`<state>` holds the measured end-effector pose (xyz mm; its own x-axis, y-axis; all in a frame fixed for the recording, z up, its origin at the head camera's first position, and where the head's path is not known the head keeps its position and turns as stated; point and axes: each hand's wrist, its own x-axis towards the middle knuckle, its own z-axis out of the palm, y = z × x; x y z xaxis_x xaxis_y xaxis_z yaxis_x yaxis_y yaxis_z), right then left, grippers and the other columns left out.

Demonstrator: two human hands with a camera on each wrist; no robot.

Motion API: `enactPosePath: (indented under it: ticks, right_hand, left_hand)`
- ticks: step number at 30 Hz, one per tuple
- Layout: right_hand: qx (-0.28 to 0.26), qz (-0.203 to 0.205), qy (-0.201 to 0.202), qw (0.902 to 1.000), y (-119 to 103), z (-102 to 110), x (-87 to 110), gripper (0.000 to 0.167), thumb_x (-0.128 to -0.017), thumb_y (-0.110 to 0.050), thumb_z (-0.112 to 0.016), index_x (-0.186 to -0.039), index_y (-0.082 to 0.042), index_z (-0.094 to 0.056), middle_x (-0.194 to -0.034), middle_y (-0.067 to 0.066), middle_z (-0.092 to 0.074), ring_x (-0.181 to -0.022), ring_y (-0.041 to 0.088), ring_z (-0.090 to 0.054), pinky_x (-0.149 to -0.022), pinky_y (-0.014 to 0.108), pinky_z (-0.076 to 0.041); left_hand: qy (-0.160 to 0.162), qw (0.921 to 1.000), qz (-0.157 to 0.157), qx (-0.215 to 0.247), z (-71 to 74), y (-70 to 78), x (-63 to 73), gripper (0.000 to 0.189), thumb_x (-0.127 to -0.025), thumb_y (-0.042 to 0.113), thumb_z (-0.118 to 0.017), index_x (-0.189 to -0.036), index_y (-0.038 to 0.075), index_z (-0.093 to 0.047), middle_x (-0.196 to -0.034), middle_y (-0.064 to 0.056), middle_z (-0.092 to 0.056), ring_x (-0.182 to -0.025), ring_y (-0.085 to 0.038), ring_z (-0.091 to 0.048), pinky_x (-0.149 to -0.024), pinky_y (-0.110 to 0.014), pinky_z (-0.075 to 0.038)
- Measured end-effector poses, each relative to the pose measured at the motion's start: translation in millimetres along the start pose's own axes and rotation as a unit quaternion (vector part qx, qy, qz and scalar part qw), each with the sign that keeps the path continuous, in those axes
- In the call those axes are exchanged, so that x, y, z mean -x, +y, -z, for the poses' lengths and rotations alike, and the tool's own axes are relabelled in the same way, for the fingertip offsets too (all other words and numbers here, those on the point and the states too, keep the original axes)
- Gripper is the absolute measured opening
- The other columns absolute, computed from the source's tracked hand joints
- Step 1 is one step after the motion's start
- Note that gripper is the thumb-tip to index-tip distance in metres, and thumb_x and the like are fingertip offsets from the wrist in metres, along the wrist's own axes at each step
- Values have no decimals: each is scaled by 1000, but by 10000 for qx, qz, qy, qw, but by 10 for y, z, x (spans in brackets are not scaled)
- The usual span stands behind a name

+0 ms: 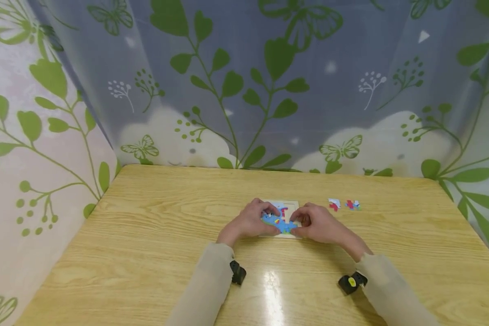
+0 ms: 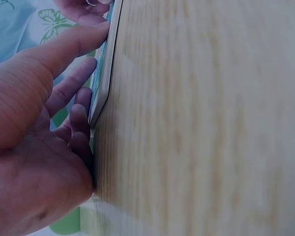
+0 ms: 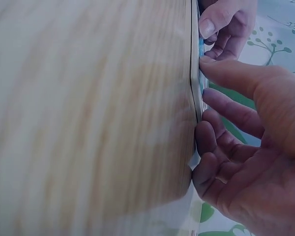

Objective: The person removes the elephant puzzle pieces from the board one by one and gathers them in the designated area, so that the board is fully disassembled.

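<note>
A jigsaw puzzle (image 1: 274, 221) with a blue, red and green picture lies in a pale wooden tray (image 1: 279, 237) in the head view. Its upper right part shows bare tray. My left hand (image 1: 250, 220) rests over the left side, thumb and forefinger touching the blue pieces. Opposite it, my right hand (image 1: 319, 223) has its thumb and forefinger on the right edge of the picture. In the left wrist view, the left hand (image 2: 39, 118) reaches over the tray's side with a fairly straight thumb. The right wrist view shows the right hand (image 3: 250, 128) fingertips right at the puzzle's surface.
Two loose puzzle pieces lie right of the tray: a white and red piece (image 1: 333, 204) and a red and blue piece (image 1: 352, 204). The wooden table (image 1: 146, 226) meets a leaf-patterned curtain (image 1: 244, 90) at its back edge. Each wrist carries a small black camera.
</note>
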<state>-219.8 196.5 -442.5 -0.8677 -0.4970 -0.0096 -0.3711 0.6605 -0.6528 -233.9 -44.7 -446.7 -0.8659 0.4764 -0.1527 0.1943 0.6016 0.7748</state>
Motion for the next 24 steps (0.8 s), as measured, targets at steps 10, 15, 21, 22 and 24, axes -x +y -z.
enactPosePath:
  ticks: [10,15,21,22,24]
  right_hand:
    - [-154,-72,-117,9998,-44,18,-4,22,-88,-20,-80,-104,-7,-71,-91,5,-62,-75,12,-54,-69,27,-47]
    - [-182,-114,-109,9997,-38,14,-10,22,-88,-19,-80,-104,-7,-70,-89,4,-61,-74,13,-54,-69,28,-46]
    - [-282,-219,-103,9993,-37,1,-31,22,-87,-16,-80,-104,-5,-69,-88,5,-60,-73,14,-52,-69,27,-45]
    - [-297,-247,-107,9992,-38,-1,-33,22,-87,-16,-80,-103,-5,-69,-88,6,-60,-73,15,-52,-69,28,-44]
    - [-324,-296,-125,9990,-38,-5,-32,22,-87,-15,-80,-103,-5,-69,-88,6,-59,-73,15,-52,-69,28,-44]
  left_hand:
    - [4,10000,77,-59,-3,16,3,34,-84,27,-84,-114,23,-69,-125,-4,-52,-113,-20,-49,-100,-41,-43]
    - [6,9999,137,-61,-1,47,9,33,-85,27,-83,-114,23,-69,-123,-3,-52,-113,-20,-49,-100,-41,-43]
    - [-1,9997,244,-29,7,73,17,32,-86,27,-83,-114,22,-69,-123,-3,-51,-113,-20,-48,-100,-42,-43]
    - [1,9997,251,-36,6,73,16,32,-86,27,-83,-114,23,-69,-123,-3,-51,-113,-20,-48,-100,-42,-43]
    - [2,9997,257,-56,4,74,13,31,-86,28,-83,-114,23,-69,-122,-3,-51,-112,-20,-47,-99,-42,-43]
